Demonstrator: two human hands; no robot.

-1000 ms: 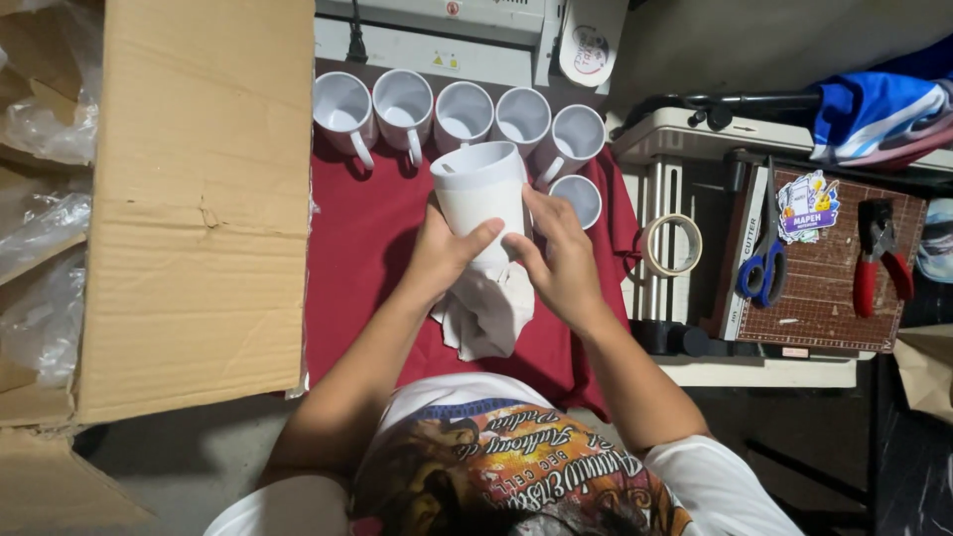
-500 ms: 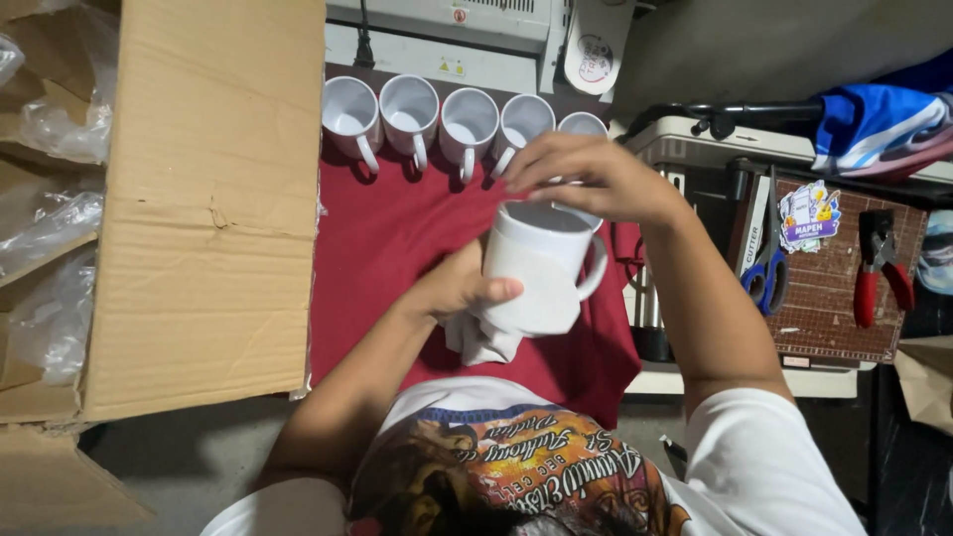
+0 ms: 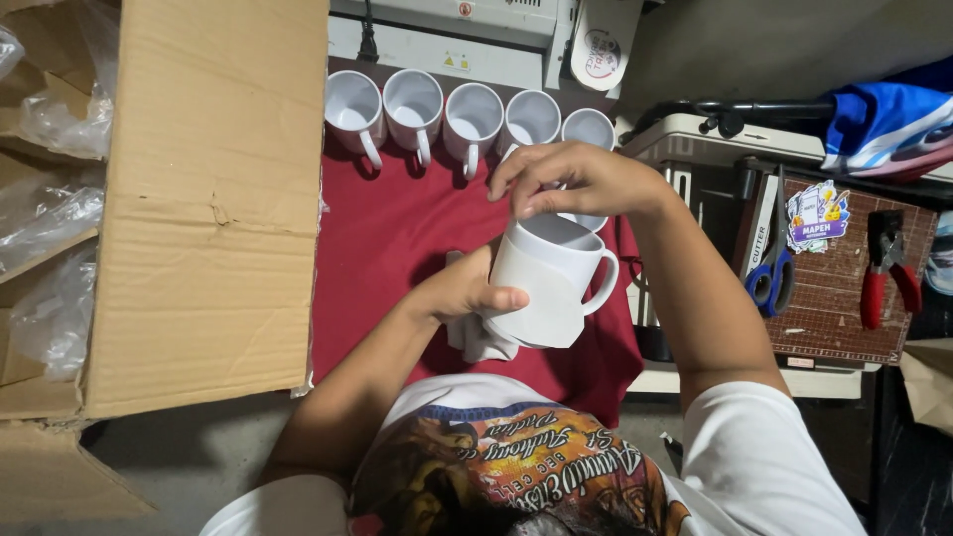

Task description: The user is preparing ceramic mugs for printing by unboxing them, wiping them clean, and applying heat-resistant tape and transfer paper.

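My left hand (image 3: 467,290) grips a plain white mug (image 3: 548,286) from the side, along with a white cloth (image 3: 478,337) bunched under it. The mug is upright, tilted a little, its handle to the right. My right hand (image 3: 571,179) hovers over the mug's mouth, fingertips curled at its far rim. Both are above a red cloth (image 3: 397,238) on the table. Behind stands a row of several white mugs (image 3: 415,104), mouths up, handles toward me.
A large open cardboard box (image 3: 213,199) with clear plastic bags fills the left side. A white machine (image 3: 447,35) sits behind the mugs. To the right are blue-handled scissors (image 3: 769,273), red-handled pliers (image 3: 885,268) on a brown cutting mat and blue fabric (image 3: 884,114).
The mug, held upside down with both hands a second ago, now stands mouth up in my left hand. My right hand has moved from its side to above its rim.
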